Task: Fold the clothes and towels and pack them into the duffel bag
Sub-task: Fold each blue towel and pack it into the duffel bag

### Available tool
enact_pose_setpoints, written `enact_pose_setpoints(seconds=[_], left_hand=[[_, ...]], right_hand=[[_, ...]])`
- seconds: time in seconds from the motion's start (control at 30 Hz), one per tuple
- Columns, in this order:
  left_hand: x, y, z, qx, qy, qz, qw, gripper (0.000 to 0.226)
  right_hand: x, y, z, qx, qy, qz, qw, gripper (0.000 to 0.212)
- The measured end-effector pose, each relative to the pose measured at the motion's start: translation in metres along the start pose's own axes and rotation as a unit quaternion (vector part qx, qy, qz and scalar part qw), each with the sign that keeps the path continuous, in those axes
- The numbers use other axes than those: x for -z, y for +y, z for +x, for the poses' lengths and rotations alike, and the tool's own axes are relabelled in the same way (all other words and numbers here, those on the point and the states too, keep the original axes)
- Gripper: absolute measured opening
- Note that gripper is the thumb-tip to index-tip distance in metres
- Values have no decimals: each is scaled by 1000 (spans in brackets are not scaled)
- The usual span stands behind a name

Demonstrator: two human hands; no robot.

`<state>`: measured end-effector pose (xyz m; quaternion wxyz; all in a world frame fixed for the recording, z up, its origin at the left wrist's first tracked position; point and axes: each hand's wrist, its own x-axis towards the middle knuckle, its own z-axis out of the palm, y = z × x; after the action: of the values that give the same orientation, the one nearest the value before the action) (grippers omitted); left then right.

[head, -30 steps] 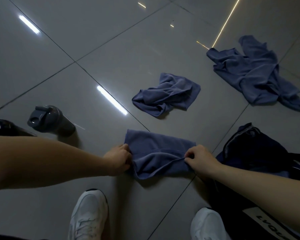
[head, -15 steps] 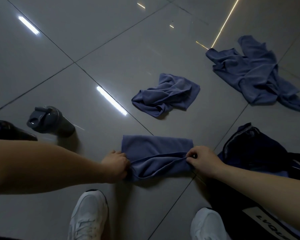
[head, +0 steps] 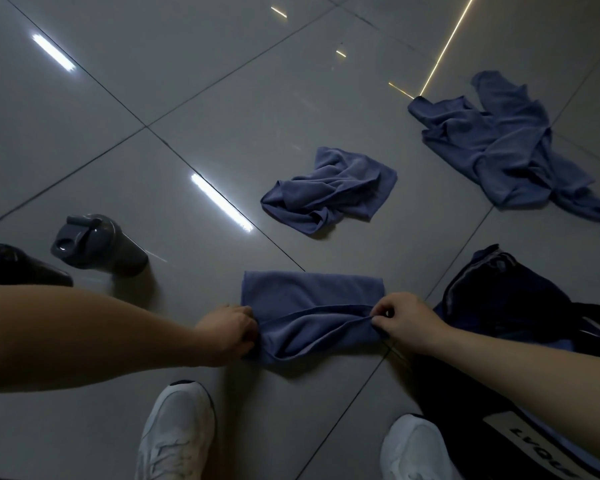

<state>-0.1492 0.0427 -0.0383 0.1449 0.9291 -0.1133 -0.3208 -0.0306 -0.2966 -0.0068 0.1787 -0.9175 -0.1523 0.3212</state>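
- Your left hand [head: 227, 332] pinches the left end of the blue towel [head: 309, 299]; fingers are curled closed on the near edge of the cloth.
- Your right hand [head: 404, 322] pinches the right end of the same near edge, thumb and forefinger closed on the fabric, other fingers curled.
- The towel lies on the grey tiled floor [head: 187, 98], straight ahead of you between both hands. The far part is flat and roughly rectangular. The near layer is lifted into a loose fold that sags between your two grips.
- The dark duffel bag [head: 499, 306] sits on the floor just right of the towel, partly under your right forearm. Its mouth looks open, with a zipper edge showing; contents too dark to tell. A white label with lettering shows at the bag's near end, bottom right.
- A second blue towel [head: 329, 192] lies crumpled on the floor beyond the held one, apart from it.
- A larger blue garment [head: 499, 143] lies bunched up at far right, well apart from both towels. Can't tell what kind of garment.
- A grey shaker bottle [head: 97, 245] stands on the floor to the left, lid on, near your left forearm.
- A glossy black object [head: 11, 266] sits just left of the bottle, cut off by your arm; can't identify it.
- Your two white sneakers show at the bottom edge: left one [head: 177, 434], right one [head: 416, 448], the right beside the bag.
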Motion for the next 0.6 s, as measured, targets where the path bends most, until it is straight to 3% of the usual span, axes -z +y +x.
enact_pose_setpoints(seconds=[0.23, 0.47, 0.6], left_hand=[[9, 2, 5, 15, -10, -29, 999, 20], [50, 1, -23, -70, -6, -17, 997, 15], [89, 0, -52, -121, 52, 11, 991, 12]], right_hand=[[3, 3, 1, 8, -7, -2, 1000, 7], [35, -8, -18, 102, 4, -22, 995, 5], [67, -16, -41, 169, 46, -50, 983, 3]])
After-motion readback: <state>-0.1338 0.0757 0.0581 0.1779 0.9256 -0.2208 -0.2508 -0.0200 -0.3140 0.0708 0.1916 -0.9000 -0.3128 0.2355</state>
